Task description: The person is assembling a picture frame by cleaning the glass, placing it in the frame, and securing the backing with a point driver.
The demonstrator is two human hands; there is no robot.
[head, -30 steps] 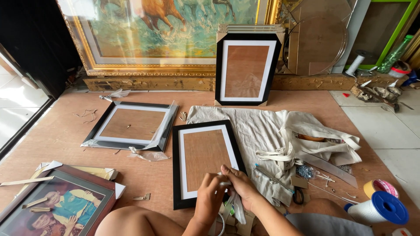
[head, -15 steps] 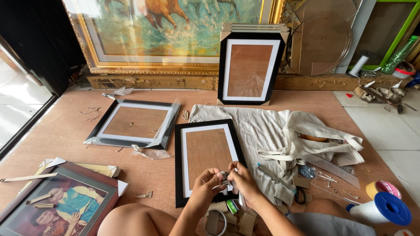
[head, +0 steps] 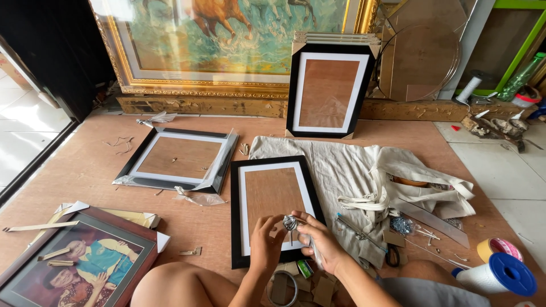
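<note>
At lower centre, our left hand [head: 265, 239] and right hand [head: 318, 241] meet over the black picture frame [head: 275, 206], fingers pinched on a small metal hanger [head: 290, 223] between them. The frame lies face down, long axis running top to bottom. Beside it, a canvas bag [head: 421, 185] lies flat, contents unclear.

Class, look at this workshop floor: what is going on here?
A person sits on the floor over a black picture frame lying back-up. Both hands meet over its lower edge: the right hand holds a small metal piece, and the left hand pinches at it. Another frame lies to the left, one leans against the gilded painting, and a cloth bag with tools lies to the right.
</note>
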